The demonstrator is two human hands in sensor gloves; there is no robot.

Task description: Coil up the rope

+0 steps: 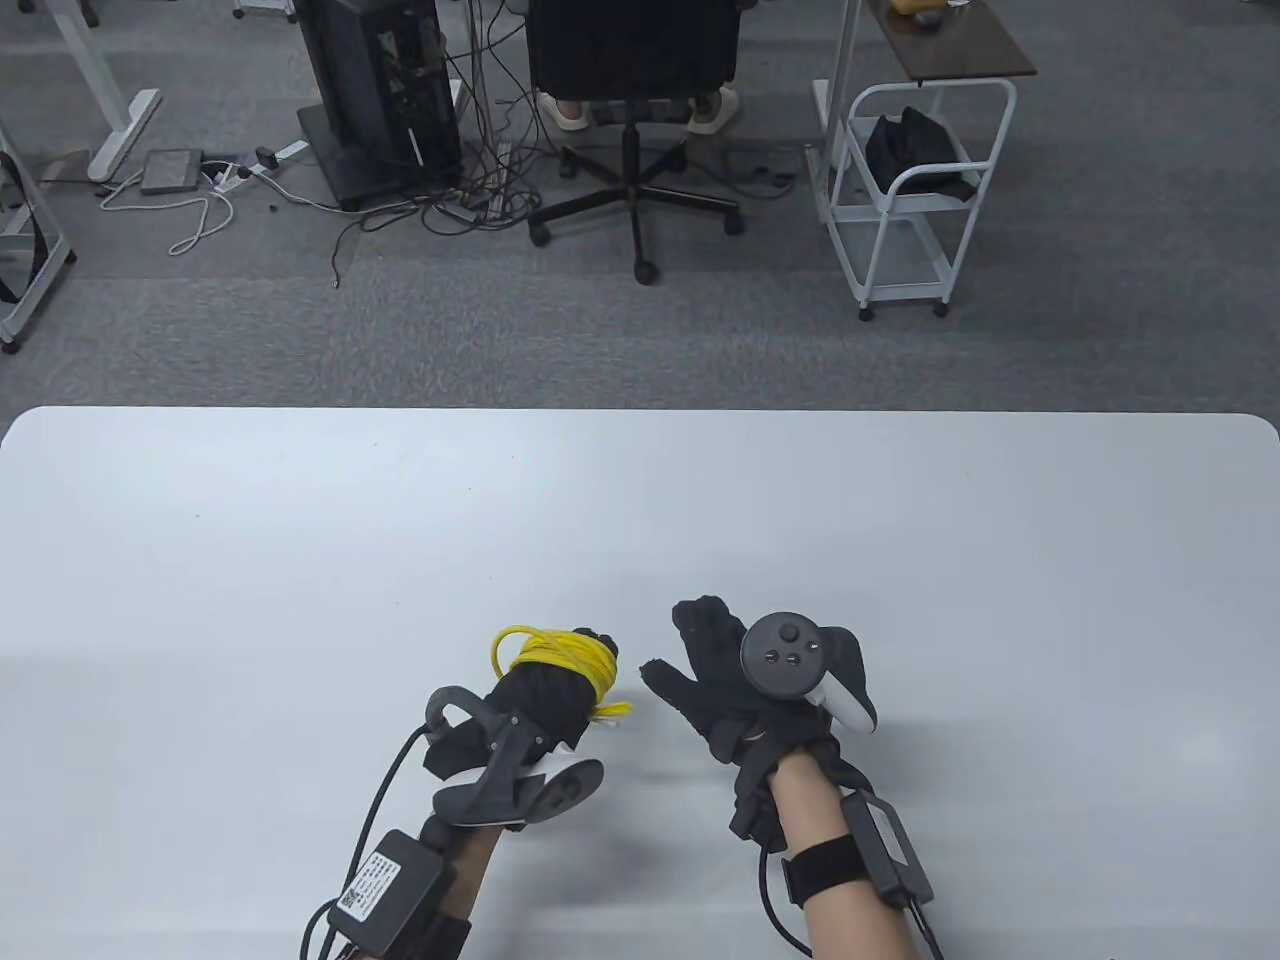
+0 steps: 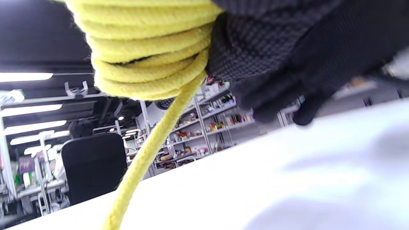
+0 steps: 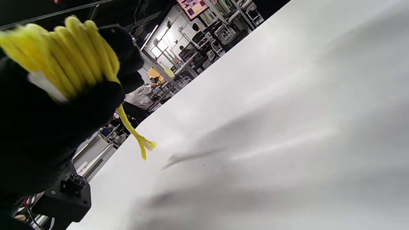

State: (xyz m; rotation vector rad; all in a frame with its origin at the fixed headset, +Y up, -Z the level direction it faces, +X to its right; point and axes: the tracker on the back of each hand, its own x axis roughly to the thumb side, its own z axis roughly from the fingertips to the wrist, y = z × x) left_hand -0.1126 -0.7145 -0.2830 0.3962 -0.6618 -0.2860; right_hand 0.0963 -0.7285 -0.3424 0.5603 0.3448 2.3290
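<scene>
one yellow rope (image 1: 556, 662), wound in about six tight turns around the fingers of the left hand (image 1: 545, 700), frayed end (image 1: 612, 711) hanging free above the table (image 1: 300, 560). right hand (image 1: 745, 680) just beside it, fingers spread, grasping nothing. no readable writing.

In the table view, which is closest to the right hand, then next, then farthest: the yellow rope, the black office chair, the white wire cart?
1. Yellow rope, wound around the left hand, just left of the right hand.
2. Black office chair, far behind the table.
3. White wire cart, back right; too close to the chair to rank surely.
</scene>
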